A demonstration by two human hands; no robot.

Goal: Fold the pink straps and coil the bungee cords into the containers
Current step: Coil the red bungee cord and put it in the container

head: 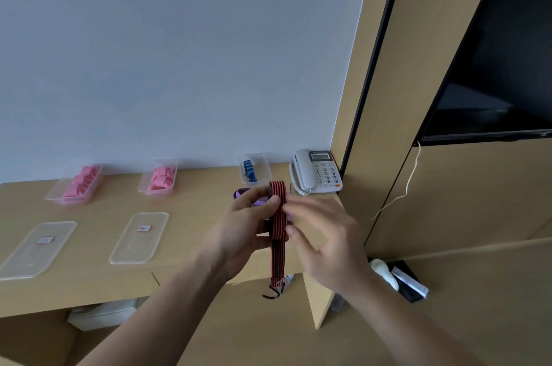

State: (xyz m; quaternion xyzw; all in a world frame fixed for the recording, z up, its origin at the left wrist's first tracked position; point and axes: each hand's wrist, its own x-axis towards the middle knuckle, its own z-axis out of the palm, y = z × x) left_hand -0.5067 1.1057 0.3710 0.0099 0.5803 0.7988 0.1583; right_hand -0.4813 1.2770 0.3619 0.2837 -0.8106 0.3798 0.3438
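My left hand [245, 225] grips a red and black striped bungee cord [277, 216], folded into a loop above the desk's right end. Its loose end with a black hook [273, 294] hangs below the desk edge. My right hand [322, 237] is blurred just right of the cord, fingers spread, and whether it touches the cord is unclear. A purple cord [245, 193] lies on the desk behind my left hand, mostly hidden. A blue striped bungee cord [249, 170] lies in a clear container [263, 168] near the wall. Two containers [56, 190] [143, 186] hold folded pink straps [82, 181] [162, 177].
Two clear lids [38, 249] [140, 237] with red labels lie on the wooden desk [185, 216]. A grey telephone [316, 171] sits at the desk's back right corner. A dark TV screen [493, 66] hangs on the wooden wall to the right. White objects [385, 273] lie on the floor.
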